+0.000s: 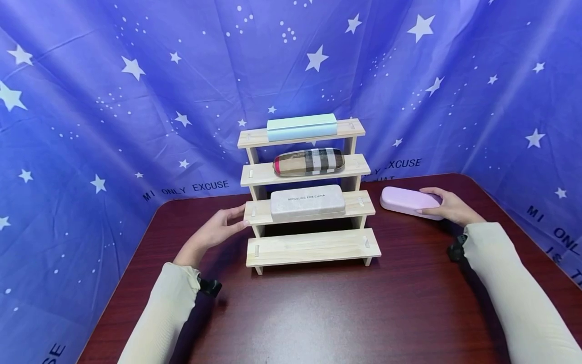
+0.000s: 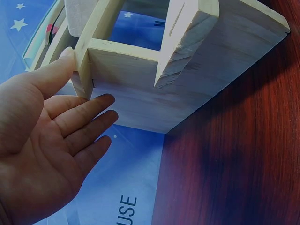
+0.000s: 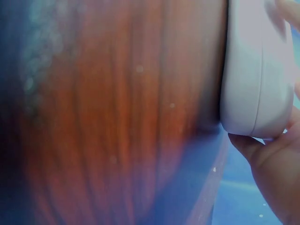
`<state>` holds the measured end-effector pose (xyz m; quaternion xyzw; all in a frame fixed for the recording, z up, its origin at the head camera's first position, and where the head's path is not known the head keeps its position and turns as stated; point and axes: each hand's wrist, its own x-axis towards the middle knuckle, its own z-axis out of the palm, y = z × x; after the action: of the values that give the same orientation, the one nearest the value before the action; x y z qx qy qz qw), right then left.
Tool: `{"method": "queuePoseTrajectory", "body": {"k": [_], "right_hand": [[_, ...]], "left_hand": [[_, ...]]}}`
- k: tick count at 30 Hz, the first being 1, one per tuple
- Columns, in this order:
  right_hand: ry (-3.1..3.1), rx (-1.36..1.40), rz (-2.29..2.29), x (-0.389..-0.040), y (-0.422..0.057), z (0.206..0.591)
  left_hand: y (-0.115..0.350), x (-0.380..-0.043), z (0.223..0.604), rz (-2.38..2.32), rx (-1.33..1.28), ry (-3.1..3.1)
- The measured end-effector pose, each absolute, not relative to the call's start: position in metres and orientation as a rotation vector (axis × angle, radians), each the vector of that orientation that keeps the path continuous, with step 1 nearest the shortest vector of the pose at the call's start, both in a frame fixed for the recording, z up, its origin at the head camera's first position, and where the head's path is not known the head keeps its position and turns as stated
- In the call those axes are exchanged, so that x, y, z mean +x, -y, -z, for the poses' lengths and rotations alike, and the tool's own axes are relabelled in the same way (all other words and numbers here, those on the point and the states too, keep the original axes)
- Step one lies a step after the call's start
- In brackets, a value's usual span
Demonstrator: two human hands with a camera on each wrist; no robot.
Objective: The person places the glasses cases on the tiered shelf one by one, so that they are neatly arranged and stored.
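A four-step wooden display stand (image 1: 313, 247) stands on the table. At the left end of its second step from the bottom, my left hand (image 1: 217, 228) pinches the board between thumb and index finger; the other fingers (image 2: 91, 136) extend loosely below it in the left wrist view. To the right of the stand, my right hand (image 1: 447, 205) grips a lilac glasses case (image 1: 404, 199) by its right end, thumb on the near side and fingers on the far side. In the right wrist view the case (image 3: 253, 70) appears close up, low over the table.
On the stand lie a pale grey glasses case (image 1: 308, 203) with lettering, a plaid case (image 1: 309, 163) above it and a mint-green case (image 1: 302, 128) on top. The dark red table (image 1: 318, 313) is backed by a blue star-patterned curtain (image 1: 273, 60).
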<state>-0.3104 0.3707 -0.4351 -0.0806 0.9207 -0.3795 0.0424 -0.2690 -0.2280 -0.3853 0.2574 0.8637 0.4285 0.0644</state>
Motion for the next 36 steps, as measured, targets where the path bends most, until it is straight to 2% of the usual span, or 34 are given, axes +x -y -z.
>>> {"method": "queuePoseTrajectory", "body": {"k": [36], "right_hand": [[-2.903, -0.218, 1.095, -0.3049, -0.3739, 0.4388]], "left_hand": [[0.2267, -0.2673, 0.3848, -1.312, 0.751, -2.599]]}}
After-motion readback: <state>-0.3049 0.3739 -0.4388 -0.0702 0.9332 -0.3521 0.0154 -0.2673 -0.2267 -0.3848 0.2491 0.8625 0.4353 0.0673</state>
